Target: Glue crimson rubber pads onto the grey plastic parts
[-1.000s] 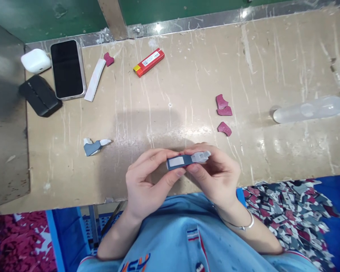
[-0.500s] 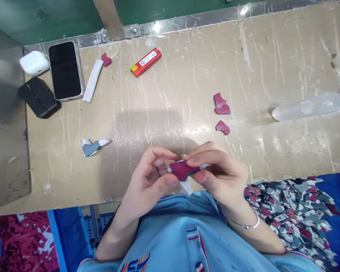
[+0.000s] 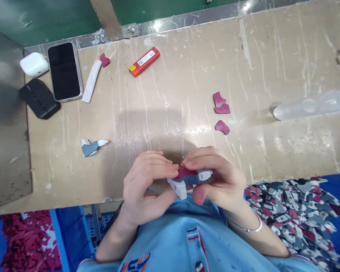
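Between both hands, near the front edge of the table, is a small plastic part [image 3: 189, 178] in maroon, blue-grey and white. My left hand [image 3: 149, 185] is closed on its left end, thumb below and fingers above. The fingers of my right hand [image 3: 219, 175] curl over the right end, with the thumb beneath it. Some of the part hides behind the fingertips. Off to the left lies a similar grey and white part [image 3: 91, 147]. Loose maroon pieces, including a curved maroon piece [image 3: 222, 127], rest to the upper right of my hands.
A phone [image 3: 65, 71], a white case [image 3: 34, 64], a black box [image 3: 39, 98] and a white strip [image 3: 91, 81] lie at the far left. Behind is a red lighter [image 3: 144, 61]; a clear tube [image 3: 308, 106] lies right. Bins hold maroon pieces [image 3: 31, 241] and mixed parts [image 3: 294, 219].
The held part has been tipped, so its edge and white ends now face me instead of its maroon face. My left fingers have closed over its top.
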Demonstrator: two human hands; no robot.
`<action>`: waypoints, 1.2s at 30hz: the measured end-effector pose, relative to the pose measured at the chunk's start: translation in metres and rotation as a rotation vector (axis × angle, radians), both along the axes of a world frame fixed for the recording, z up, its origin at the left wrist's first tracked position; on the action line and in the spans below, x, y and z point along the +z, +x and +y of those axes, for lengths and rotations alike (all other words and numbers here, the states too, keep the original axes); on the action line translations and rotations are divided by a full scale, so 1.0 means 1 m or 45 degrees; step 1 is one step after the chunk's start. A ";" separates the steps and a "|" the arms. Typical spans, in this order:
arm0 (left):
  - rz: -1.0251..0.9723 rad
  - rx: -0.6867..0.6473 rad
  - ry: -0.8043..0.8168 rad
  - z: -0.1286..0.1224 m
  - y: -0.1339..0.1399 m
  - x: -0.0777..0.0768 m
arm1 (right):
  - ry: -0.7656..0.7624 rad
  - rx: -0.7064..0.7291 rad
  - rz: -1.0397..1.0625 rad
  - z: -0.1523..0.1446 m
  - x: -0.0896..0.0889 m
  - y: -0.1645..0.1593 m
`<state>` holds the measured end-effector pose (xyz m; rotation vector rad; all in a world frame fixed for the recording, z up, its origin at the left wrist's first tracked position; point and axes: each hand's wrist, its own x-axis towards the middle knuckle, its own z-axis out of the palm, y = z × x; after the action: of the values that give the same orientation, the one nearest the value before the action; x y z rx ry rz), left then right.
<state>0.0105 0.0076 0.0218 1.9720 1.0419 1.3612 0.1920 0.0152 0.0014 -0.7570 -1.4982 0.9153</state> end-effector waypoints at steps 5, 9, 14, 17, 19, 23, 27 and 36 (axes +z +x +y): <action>-0.005 -0.044 -0.006 -0.003 -0.001 0.001 | 0.156 0.030 0.053 0.001 -0.007 -0.002; -0.155 -0.138 -0.160 -0.002 0.000 0.001 | 0.204 -0.012 0.058 -0.001 -0.007 -0.005; -0.327 -0.171 -0.248 -0.002 0.004 0.006 | 0.165 0.036 0.093 -0.003 -0.005 -0.006; -0.424 -0.146 -0.254 -0.007 0.007 0.007 | 0.135 0.041 0.112 -0.003 -0.005 -0.007; -0.452 -0.098 -0.200 -0.010 0.009 0.006 | 0.145 0.041 0.126 -0.002 -0.005 -0.009; -0.434 0.054 -0.140 -0.014 0.010 0.001 | 0.157 0.047 0.151 0.000 -0.007 -0.013; -0.354 0.048 -0.058 -0.012 0.007 0.000 | 0.145 0.051 0.167 0.000 -0.008 -0.015; -0.390 -0.009 -0.111 -0.004 0.003 0.004 | 0.001 -0.058 0.182 -0.004 -0.007 -0.019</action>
<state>0.0134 0.0031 0.0255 1.6387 0.9313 1.5276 0.1726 0.0112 -0.0054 -0.7074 -1.3515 0.9154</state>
